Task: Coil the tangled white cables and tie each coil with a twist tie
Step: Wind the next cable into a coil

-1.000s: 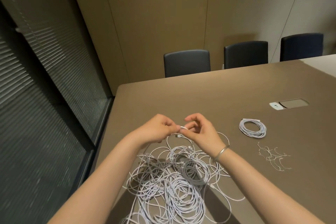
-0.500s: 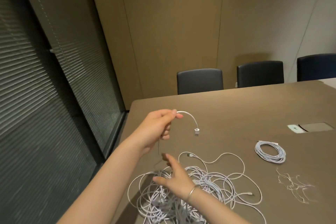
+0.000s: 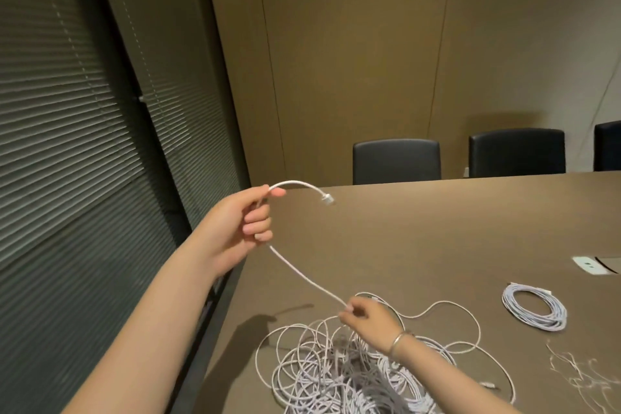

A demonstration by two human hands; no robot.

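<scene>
The left hand (image 3: 240,223) was raised above the near-left corner of the brown conference table (image 3: 420,239), its fingers curled around a white cable (image 3: 304,276) with the thumb pressed on top. From that grasp the cable's short free end arched up and to the right, ending in a small connector (image 3: 326,199) that hung in the air over the table. Below the hand the same cable ran down and to the right in a nearly straight line to the right hand (image 3: 368,314), which pinched it between thumb and fingertips just above the table. A metal bangle (image 3: 399,341) sat on the right wrist.

Under and around the right hand lay the tangled pile of white cables (image 3: 339,376), spread over the near edge of the table, with a few wide loops (image 3: 470,323) reaching out to the right. Well to the right of the pile a finished coil (image 3: 534,307) lay flat on the table. Nearer than the coil, at the right edge of the view, a loose scatter of twist ties (image 3: 584,376) rested on the surface.

Farther right on the table, a recessed power panel (image 3: 589,265) showed at the frame edge. Black chairs (image 3: 396,161) stood along the far side against a tan panelled wall (image 3: 353,60), and dark slatted blinds (image 3: 84,128) filled the left.
</scene>
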